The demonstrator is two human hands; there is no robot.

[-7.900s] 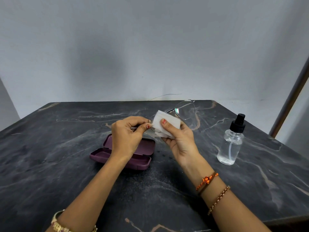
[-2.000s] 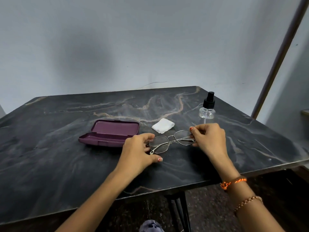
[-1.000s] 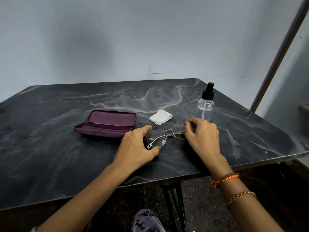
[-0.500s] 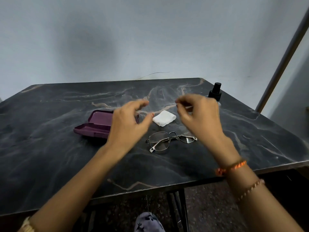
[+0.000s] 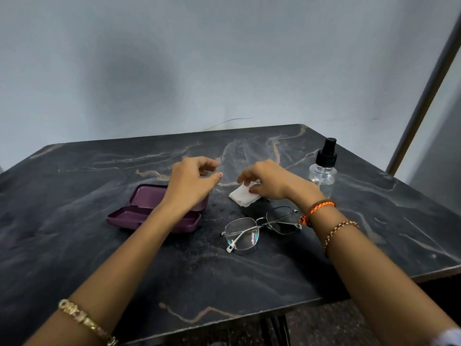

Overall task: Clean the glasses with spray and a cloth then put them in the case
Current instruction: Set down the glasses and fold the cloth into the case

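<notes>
The thin metal-framed glasses [image 5: 260, 228] lie folded on the dark marble table [image 5: 224, 275], free of both hands. Just beyond them lies the small white cloth [image 5: 240, 197]; my right hand [image 5: 272, 183] rests on its far edge with thumb and fingers closing on it. My left hand [image 5: 192, 181] hovers above the open purple case [image 5: 139, 211], fingers curled and apart, holding nothing. The clear spray bottle [image 5: 323, 168] with a black pump stands upright to the right of my right hand.
A grey wall runs behind the table. A dark metal pole [image 5: 424, 96] leans at the right. The table's front edge is close to me, with its leg and the floor [image 5: 324, 325] visible below.
Both hands let go of the glasses and left them on the table. My right hand has dropped onto the cloth. My left hand has moved over the case.
</notes>
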